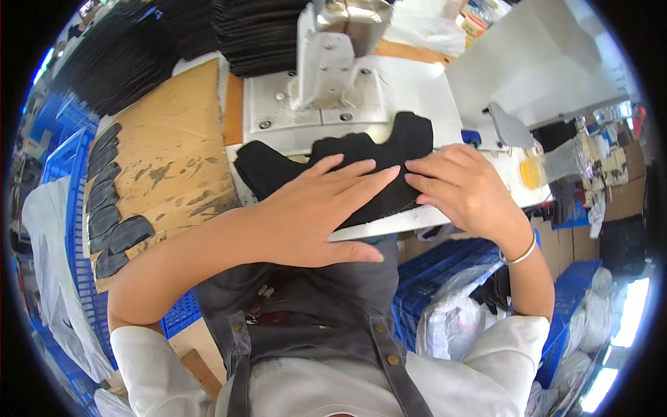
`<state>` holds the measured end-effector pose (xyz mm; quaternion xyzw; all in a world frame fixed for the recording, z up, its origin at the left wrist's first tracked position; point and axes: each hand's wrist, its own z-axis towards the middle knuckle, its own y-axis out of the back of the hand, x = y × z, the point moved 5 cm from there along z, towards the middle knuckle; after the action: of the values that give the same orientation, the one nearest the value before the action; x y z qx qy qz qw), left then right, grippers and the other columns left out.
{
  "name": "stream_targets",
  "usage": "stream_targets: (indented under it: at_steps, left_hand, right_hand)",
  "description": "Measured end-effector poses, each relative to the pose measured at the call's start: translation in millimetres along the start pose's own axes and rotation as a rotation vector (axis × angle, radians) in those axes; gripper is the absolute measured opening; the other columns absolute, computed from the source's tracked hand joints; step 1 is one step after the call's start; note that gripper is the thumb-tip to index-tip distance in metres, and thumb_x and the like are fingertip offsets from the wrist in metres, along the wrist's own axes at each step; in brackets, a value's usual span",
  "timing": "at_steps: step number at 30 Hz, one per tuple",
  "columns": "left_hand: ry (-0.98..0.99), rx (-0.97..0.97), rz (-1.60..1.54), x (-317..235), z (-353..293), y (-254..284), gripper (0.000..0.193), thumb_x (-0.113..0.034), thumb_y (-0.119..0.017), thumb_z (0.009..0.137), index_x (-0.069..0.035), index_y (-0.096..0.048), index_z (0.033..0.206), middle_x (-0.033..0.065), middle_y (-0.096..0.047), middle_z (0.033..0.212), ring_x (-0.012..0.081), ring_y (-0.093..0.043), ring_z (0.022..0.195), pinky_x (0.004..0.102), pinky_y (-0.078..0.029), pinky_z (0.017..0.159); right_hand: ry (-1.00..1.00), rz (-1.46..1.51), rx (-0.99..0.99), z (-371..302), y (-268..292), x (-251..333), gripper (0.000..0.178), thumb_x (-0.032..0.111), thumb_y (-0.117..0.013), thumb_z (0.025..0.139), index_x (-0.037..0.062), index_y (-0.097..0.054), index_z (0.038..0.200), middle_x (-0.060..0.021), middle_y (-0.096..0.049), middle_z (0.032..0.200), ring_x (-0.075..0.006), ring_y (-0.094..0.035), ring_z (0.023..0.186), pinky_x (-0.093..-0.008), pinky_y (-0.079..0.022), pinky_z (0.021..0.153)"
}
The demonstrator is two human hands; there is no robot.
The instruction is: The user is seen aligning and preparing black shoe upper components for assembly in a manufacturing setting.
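Observation:
A black fabric piece (361, 149) with a wavy, notched far edge lies on the white machine bed in front of me. My left hand (326, 201) rests on it, palm down, with its fingers stretched out and its thumb apart toward my body. At the piece's right end, my right hand (462, 187) has bent fingers pressed on the fabric, closed on that edge; its thumb cannot be made out clearly. The fingertips of both hands nearly meet. Just beyond the fabric rises the metal machine post (326, 66), bolted to its plate.
A stained cardboard sheet (163, 146) with dark pieces (104, 201) along its edge lies left. Stacked black pieces (257, 35) stand behind. A grey panel (528, 62) and a yellow-bottomed container (535, 172) are right. A blue crate (410, 306) holds plastic bags below.

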<state>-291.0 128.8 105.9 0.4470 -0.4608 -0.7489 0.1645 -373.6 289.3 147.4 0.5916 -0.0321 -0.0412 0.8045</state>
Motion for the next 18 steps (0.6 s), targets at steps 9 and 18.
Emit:
stream_targets:
  at_steps: [9, 18]
  left_hand:
    - [0.08, -0.443, 0.769, -47.9, -26.6, 62.5, 0.042, -0.009, -0.058, 0.074, 0.006, -0.057, 0.114, 0.0173, -0.062, 0.112, 0.0292, -0.061, 0.103, 0.0393, -0.045, 0.094]
    - [0.541, -0.797, 1.273, 8.3, -100.4, 207.4, 0.033, -0.005, -0.053, 0.088, -0.015, -0.062, 0.119, 0.0151, -0.067, 0.101, 0.0311, -0.066, 0.085, 0.0355, -0.052, 0.069]
  right_hand:
    - [0.205, -0.43, -0.429, 18.5, 28.9, 32.4, 0.021, 0.024, -0.066, 0.082, 0.0033, -0.064, 0.082, -0.0092, -0.065, 0.085, -0.0227, -0.062, 0.077, -0.04, -0.047, 0.084]
    - [0.145, -0.105, -0.37, 20.5, 4.4, 39.7, 0.032, 0.007, -0.064, 0.07, 0.0016, -0.062, 0.101, -0.0128, -0.062, 0.105, -0.0264, -0.062, 0.091, -0.0393, -0.049, 0.081]
